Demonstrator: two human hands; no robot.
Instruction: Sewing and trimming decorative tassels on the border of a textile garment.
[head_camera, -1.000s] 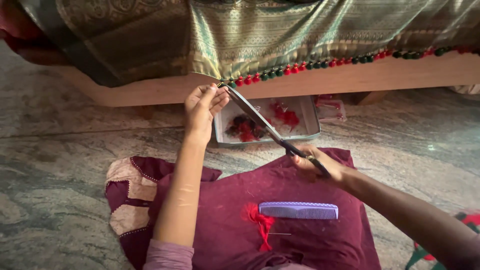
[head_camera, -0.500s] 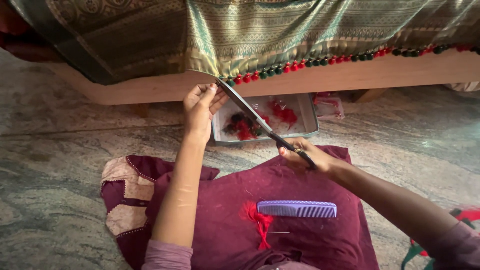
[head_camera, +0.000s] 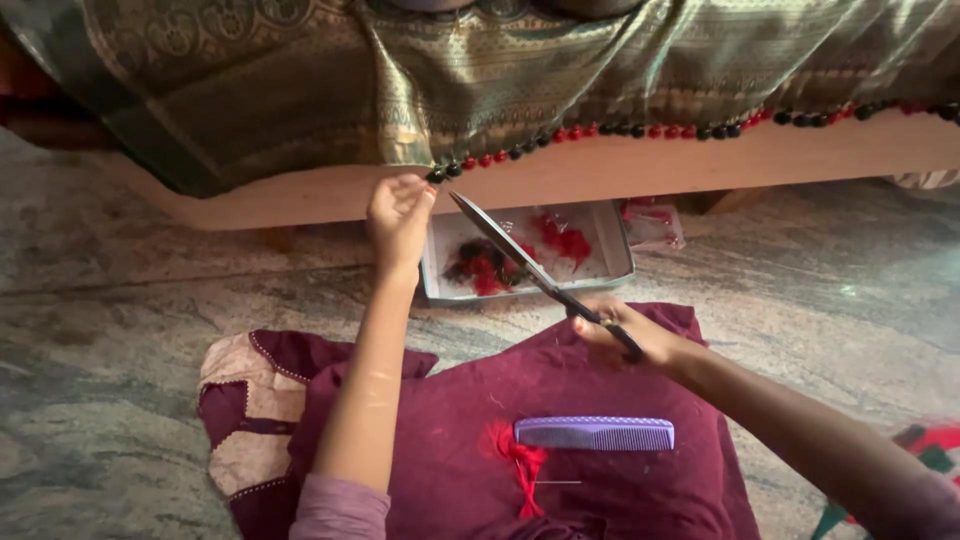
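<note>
My left hand (head_camera: 398, 215) is raised and pinches the edge of an olive-green patterned cloth (head_camera: 470, 75) at its trim of red and dark bead tassels (head_camera: 500, 155). My right hand (head_camera: 630, 332) grips the handles of long scissors (head_camera: 520, 255). Their blades point up and left, with the tips close to the trim beside my left fingers. On my lap lies a maroon cloth (head_camera: 600, 380) with a purple comb (head_camera: 595, 433) and a bunch of red thread (head_camera: 522, 465).
A shallow grey tray (head_camera: 615, 275) with red and dark thread scraps sits on the marbled stone floor (head_camera: 120, 330) under a wooden bench edge (head_camera: 640, 165). A small plastic packet (head_camera: 655, 222) lies right of the tray. Red and green fabric (head_camera: 925, 450) shows at lower right.
The scissor tips have drawn slightly back from my left fingers. My left hand stays at the trim. The camera has tilted a little.
</note>
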